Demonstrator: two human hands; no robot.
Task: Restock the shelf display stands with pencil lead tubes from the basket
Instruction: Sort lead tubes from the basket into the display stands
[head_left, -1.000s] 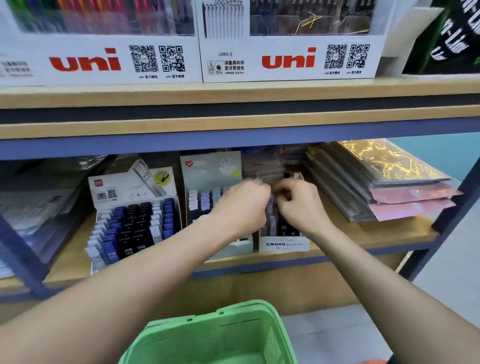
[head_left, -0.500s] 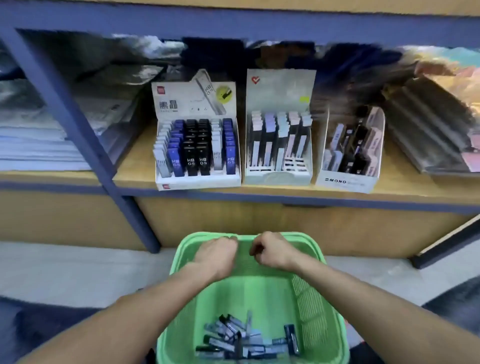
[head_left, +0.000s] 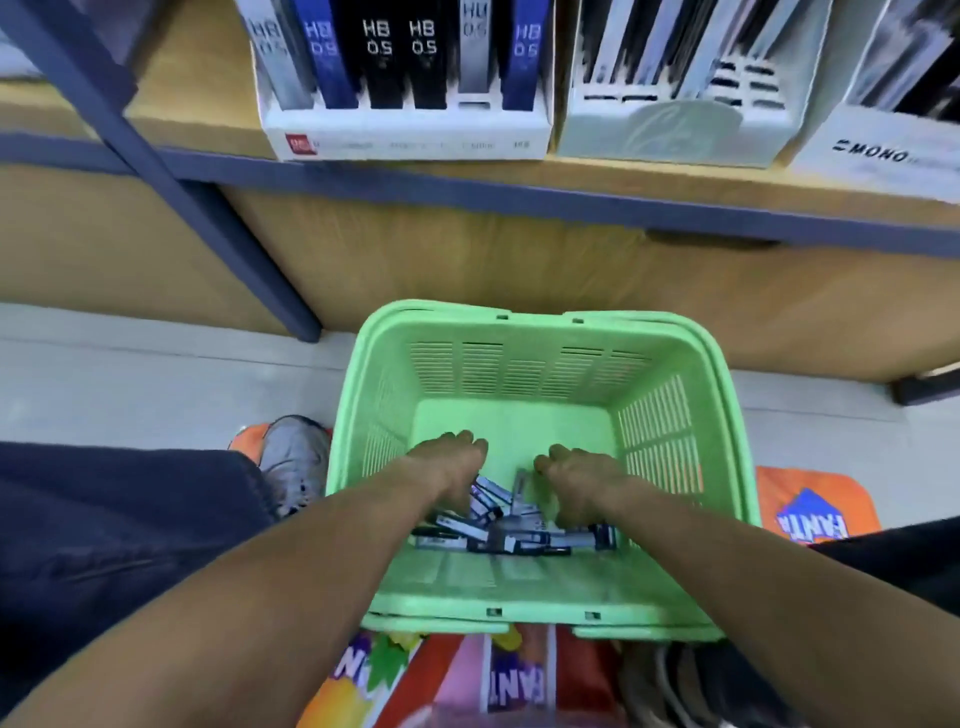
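left hand (head_left: 451, 466): down in the basket, fingers curled over the pile; can't tell if the grip has caught anything
right hand (head_left: 575, 475): same deal, knuckles up
lead tubes (head_left: 511, 538): slim flat cases, black, navy and white, heaped on the near floor of the basket
basket (head_left: 670, 441): green slotted plastic, on the floor
display stands (head_left: 410, 130): white card, far shelf

one basket (head_left: 535, 364), three display stands (head_left: 410, 130), two hands (head_left: 452, 467)
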